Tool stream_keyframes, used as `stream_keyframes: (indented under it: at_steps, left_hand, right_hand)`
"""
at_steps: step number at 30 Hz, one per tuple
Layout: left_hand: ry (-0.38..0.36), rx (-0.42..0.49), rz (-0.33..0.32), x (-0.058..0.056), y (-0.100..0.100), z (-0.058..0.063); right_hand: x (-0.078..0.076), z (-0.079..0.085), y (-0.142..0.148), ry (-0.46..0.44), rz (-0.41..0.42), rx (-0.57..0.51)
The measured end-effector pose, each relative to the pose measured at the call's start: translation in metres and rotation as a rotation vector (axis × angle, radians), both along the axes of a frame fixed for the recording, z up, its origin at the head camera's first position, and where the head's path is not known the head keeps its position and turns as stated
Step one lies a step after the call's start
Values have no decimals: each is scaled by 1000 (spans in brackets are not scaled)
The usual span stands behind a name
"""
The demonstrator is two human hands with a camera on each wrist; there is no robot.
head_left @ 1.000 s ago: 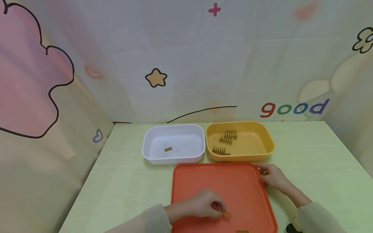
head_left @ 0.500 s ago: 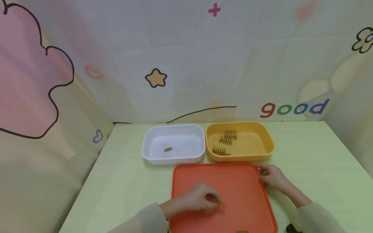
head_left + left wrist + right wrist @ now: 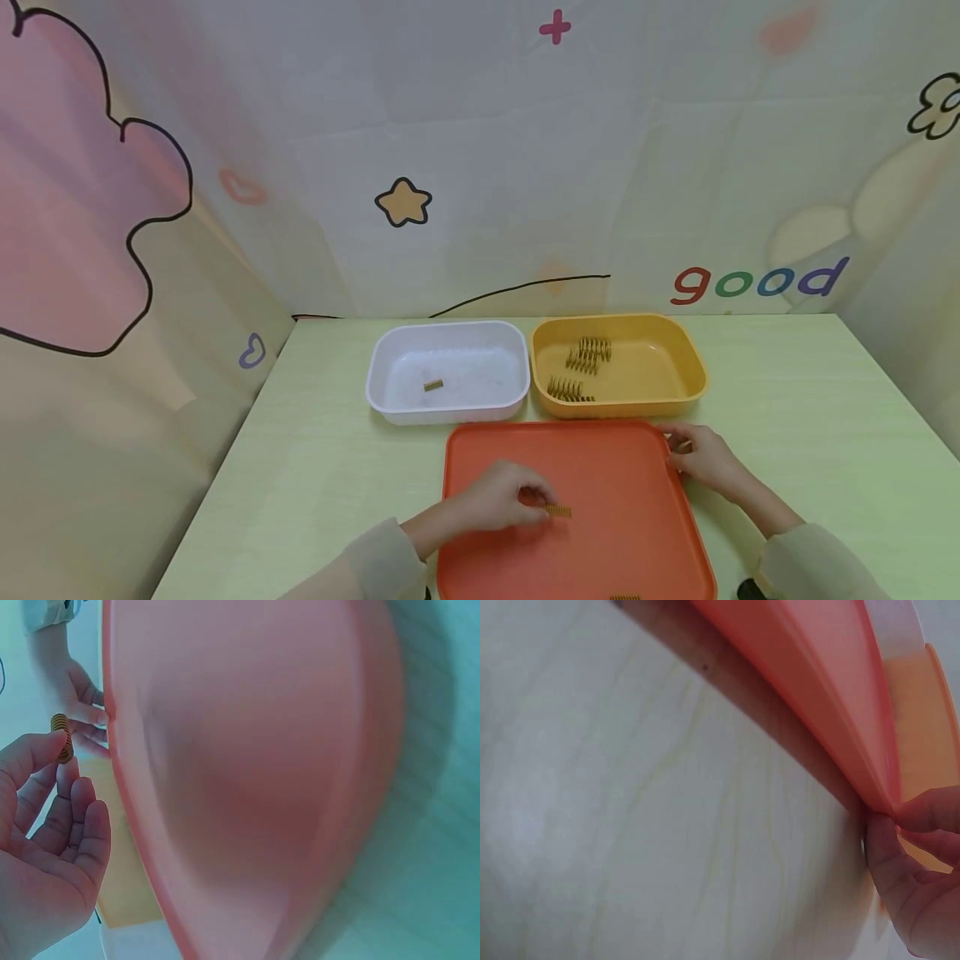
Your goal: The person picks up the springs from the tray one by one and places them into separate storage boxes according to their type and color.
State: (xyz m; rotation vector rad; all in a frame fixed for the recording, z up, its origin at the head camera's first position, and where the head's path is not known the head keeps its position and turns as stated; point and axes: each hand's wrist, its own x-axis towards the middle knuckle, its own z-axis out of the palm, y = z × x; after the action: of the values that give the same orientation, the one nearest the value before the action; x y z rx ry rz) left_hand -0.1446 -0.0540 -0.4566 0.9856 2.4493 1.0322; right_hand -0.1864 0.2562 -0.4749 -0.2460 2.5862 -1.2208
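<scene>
My left hand pinches a small brass-coloured spring between thumb and fingertips, above the red tray. In the left wrist view the same spring stands out past the thumb, while the other fingers curl loosely below. At the tray's far right corner, my right hand holds the rim; the right wrist view has thumb and finger pinching that edge. Another small spring lies on the tray at the bottom of the head view, partly cut off.
Behind the tray stand a white bin with one small spring and a yellow bin with several larger springs. A dark object sits by the right sleeve. A printed cloth hangs behind the table.
My left hand has moved away from me and to the left over the tray, carrying the small spring. My right hand has stayed at the tray's corner.
</scene>
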Motion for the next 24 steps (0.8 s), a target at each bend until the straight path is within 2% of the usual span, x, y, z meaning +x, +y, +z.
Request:
stream_keyframes:
  at_steps: [9,14,24]
  left_hand:
    - [-26,37,43,-6,-5,-2]
    - [-47,70,82,-9,-7,2]
    - [7,102,118,-17,-14,12]
  right_hand:
    - [1,1,-1,-3,-3,-1]
    - [1,1,-1,-1,2,-4]
    - [2,1,-1,-2,3,-6]
